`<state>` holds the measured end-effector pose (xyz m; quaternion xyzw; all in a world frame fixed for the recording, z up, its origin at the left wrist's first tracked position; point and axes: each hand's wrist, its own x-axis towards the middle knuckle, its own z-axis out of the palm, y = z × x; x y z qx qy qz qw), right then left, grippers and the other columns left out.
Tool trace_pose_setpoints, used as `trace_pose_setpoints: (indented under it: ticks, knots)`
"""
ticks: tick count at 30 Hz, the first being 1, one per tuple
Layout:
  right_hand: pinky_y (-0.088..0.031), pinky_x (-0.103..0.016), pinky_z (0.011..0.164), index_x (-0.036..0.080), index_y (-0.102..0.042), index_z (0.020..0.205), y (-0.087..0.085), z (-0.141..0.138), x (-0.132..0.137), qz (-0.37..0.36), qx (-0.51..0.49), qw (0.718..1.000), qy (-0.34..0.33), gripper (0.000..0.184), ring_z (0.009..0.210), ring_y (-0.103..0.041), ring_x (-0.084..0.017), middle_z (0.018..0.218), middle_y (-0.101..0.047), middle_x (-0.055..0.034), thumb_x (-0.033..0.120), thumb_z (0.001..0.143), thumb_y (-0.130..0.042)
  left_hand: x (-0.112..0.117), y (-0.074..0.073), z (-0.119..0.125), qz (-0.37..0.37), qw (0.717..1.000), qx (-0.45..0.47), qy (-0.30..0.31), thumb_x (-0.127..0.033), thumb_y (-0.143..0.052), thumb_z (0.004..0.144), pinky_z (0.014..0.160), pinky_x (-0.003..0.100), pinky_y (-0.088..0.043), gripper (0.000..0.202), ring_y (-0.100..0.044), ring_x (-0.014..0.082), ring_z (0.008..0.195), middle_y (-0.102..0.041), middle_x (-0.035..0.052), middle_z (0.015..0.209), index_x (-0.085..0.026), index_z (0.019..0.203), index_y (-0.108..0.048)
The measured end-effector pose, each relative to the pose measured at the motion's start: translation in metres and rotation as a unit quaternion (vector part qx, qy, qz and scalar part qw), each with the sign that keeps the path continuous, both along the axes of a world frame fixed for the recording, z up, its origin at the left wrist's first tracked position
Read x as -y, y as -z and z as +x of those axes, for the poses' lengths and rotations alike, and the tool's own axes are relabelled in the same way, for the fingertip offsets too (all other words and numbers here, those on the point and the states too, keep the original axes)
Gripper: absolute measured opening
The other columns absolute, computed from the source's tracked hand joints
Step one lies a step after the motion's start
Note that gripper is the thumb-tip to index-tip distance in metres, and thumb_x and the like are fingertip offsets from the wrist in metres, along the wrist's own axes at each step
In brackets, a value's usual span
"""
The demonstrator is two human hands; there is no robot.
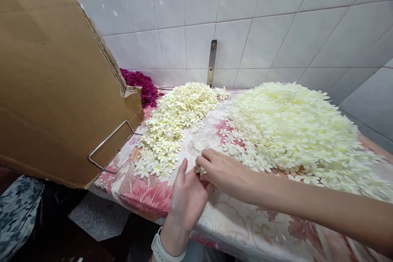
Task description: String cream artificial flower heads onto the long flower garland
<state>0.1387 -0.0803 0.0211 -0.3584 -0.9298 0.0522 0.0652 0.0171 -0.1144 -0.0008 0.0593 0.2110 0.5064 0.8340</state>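
Note:
My right hand (219, 172) reaches across from the right, its fingers pinched around a small white flower (200, 170). Just under it, my left hand (188, 196) is turned palm up with the thumb stretched out. The other left fingers are partly hidden behind the right hand. A pale watch band circles my left wrist. A clear plastic cup (201, 141) stands right beyond my fingertips. Left of it lies a long heap of cream flowers (181, 114). To the right rises a larger heap of white flowers (291, 123).
A patterned pink and white cloth (150, 194) covers the table. At left stands a large cardboard sheet (61, 77) with a bent metal wire frame (107, 145) at its foot. Purple flowers (141, 86) lie behind it. A metal bracket (212, 62) stands against the tiled wall.

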Motion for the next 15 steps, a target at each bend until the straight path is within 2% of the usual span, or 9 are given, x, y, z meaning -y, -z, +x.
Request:
trace_pose_setpoints:
  ticks: [3,6,11,15]
  knots:
    - [-0.041,-0.026,0.061,0.014,-0.051,0.086,0.014,0.011,0.005,-0.03,-0.095,0.994,0.051,0.012,0.075,-0.053,-0.017,0.085,-0.055,-0.0076,0.006,0.078,-0.051,0.003,0.002,0.0,0.03,0.999,0.024,0.018,-0.038,-0.033,0.093,0.081,0.029,-0.046,0.043,-0.055,0.0133,0.069,-0.061,0.0074,0.081,-0.007,0.093,-0.064]
    - [-0.044,-0.026,0.062,0.015,-0.049,0.089,0.019,0.018,0.012,-0.051,-0.176,0.979,0.084,0.013,0.074,-0.053,-0.016,0.084,-0.055,-0.0066,0.007,0.079,-0.051,0.005,0.003,0.0,0.046,0.998,0.036,0.035,-0.037,-0.031,0.094,0.083,0.027,-0.045,0.046,-0.057,0.0137,0.074,-0.062,0.0079,0.082,-0.006,0.096,-0.065]
    - [-0.049,-0.031,0.068,0.015,-0.052,0.096,0.024,0.018,0.025,0.0,-0.238,0.967,0.086,0.016,0.082,-0.055,-0.019,0.097,-0.056,-0.0125,0.008,0.084,-0.044,0.008,0.003,-0.001,0.077,0.994,0.009,0.078,-0.042,-0.028,0.094,0.092,0.03,-0.042,0.052,-0.06,0.0166,0.085,-0.065,0.0107,0.089,-0.006,0.103,-0.064]
    - [-0.05,-0.038,0.074,0.014,-0.054,0.099,0.032,0.019,0.028,0.045,-0.256,0.962,0.084,0.018,0.089,-0.055,-0.024,0.096,-0.06,-0.0142,0.01,0.086,-0.042,0.008,0.005,0.0,0.056,0.995,-0.015,0.08,-0.042,-0.028,0.094,0.098,0.032,-0.04,0.051,-0.063,0.0165,0.085,-0.066,0.0105,0.086,-0.005,0.106,-0.061]
